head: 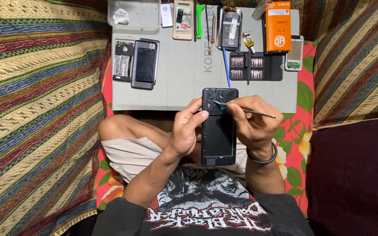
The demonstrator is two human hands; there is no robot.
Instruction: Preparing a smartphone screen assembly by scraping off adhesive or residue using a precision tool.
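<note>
An opened black phone [218, 135] with its back cover off is held upright over my lap. My left hand [187, 129] grips its left edge, thumb resting near the upper part. My right hand [252, 122] holds metal tweezers [246, 112], and their tip touches the top section of the phone near the camera area. A dark bracelet circles my right wrist.
A grey work mat [184, 83] lies ahead with two dismantled phones [136, 63], a clear plastic tray [134, 15], a screwdriver bit set [254, 67], an orange box [278, 26], a white phone [294, 53] and thin tools. Striped and floral cloths surround it.
</note>
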